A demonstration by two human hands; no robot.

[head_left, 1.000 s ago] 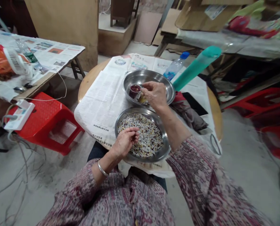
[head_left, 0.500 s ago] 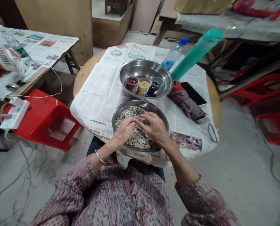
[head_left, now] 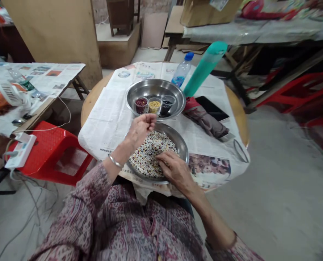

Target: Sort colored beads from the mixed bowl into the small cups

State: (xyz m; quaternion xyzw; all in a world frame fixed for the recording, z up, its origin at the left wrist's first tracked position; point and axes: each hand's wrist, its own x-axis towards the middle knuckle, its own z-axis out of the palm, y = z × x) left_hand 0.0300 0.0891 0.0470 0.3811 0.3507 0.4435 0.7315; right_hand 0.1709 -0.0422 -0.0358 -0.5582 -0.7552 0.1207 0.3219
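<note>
My left hand [head_left: 141, 128] hovers over the far rim of the near steel bowl [head_left: 183, 151], just below the cups, its fingers curled together; whatever they hold is hidden. In that bowl lies a mix of white grains and coloured beans [head_left: 147, 154]. My right hand [head_left: 175, 169] is low at the bowl's right side, its thumb and fingertips pinched at the grains, and I cannot make out what is between them. Behind stands a second steel bowl [head_left: 161, 84] holding a cup of dark red beans [head_left: 141, 104], a cup of yellow beans [head_left: 154, 105] and a cup of black beans [head_left: 166, 105].
Newspaper [head_left: 101, 119] covers the round table. Toward the back right are a water bottle [head_left: 182, 70], a green cylinder [head_left: 205, 69], a folded umbrella [head_left: 205, 119] and a black phone [head_left: 212, 108]. A red stool [head_left: 47, 152] with a power strip [head_left: 20, 150] stands left.
My hands, close together over the grains before, have parted. The left has risen forward toward the cups; the right has dropped lower over the bowl. The camera view has shifted too.
</note>
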